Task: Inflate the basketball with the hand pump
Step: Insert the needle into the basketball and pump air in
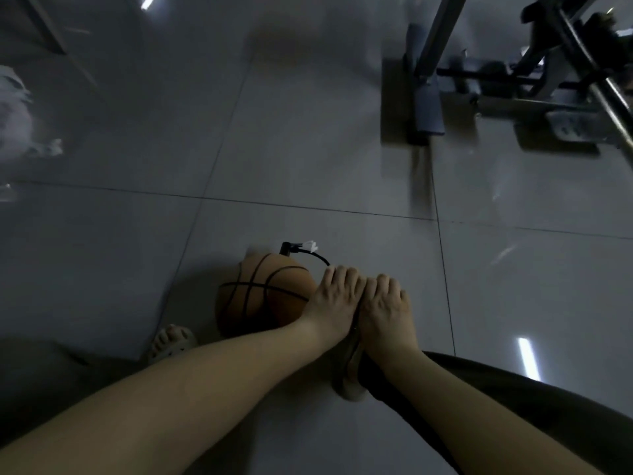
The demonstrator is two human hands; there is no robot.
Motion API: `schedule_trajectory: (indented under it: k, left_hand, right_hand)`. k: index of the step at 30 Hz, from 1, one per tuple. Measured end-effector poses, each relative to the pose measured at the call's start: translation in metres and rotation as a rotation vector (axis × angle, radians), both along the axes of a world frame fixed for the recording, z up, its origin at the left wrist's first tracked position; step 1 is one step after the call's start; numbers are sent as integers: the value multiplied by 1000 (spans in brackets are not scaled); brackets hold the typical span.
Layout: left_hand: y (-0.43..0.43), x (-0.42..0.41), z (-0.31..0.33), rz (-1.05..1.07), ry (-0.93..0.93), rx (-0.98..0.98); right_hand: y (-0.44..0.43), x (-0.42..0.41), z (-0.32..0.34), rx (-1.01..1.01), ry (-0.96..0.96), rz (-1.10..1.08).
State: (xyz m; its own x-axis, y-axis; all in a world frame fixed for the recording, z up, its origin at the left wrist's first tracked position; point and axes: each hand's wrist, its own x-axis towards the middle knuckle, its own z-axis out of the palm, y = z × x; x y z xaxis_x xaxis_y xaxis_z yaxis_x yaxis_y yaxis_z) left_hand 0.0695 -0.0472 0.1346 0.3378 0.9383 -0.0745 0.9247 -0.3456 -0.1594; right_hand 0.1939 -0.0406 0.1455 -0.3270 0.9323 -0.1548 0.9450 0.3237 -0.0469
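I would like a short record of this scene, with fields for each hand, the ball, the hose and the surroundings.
left hand: fingers curled over the pump handle, which is hidden
right hand: same grip, right beside the left hand
basketball: orange, on the tiled floor, left of the left hand
hose: black, from under the left hand to the ball's top
surroundings: metal gym frame upper right; sandalled foot lower left

The left hand (334,298) and right hand (383,303) touch side by side, fingers (385,281) curled down over the pump, which they hide. A black hose (317,257) arcs from under the left hand to the top of the basketball (263,296), which rests on the tiled floor (308,149) just left of them.
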Motion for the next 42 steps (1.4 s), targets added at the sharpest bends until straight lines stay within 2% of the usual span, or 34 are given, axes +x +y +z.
schedule_trajectory:
  k: [3,6,7,9,12,14,16,18,20,26,31,37,40,42]
  left_hand:
    - [2,1,24,17,50,-91]
    - [8,-6,58,19,-89,-220]
    - [9,-8,77,0,-142,-238]
    - [13,-13,120,-54,-212,-156]
    - [19,-19,159,-123,-214,138]
    - [17,-17,149,-110,-251,232]
    - [6,-10,119,-78,-238,210]
    - [-5,-9,87,-35,-188,179]
    - [-6,-9,67,-12,-214,180]
    - [12,-8,31,-45,-187,204]
    - [10,-6,1,-20,-100,79]
    - [15,-5,24,4,-61,-123]
    - [10,-10,59,-27,-98,-204]
    - [1,-15,92,-56,-137,-163]
  right_hand:
    - [7,-2,33,-128,22,-2]
    - [7,3,82,-216,38,35]
    - [5,6,98,-186,47,51]
    - [4,10,124,-21,97,76]
    - [7,9,148,252,211,91]
    - [4,7,142,340,255,69]
    - [-9,4,118,333,199,60]
    - [-19,2,87,290,107,59]
    - [-18,-1,65,213,49,47]
    - [-4,-5,23,86,50,-28]
    - [-4,-8,2,32,36,-32]
    - [-4,-11,22,-94,51,-121]
    - [-7,-5,55,-118,134,-32]
    - [-7,0,86,-49,155,20]
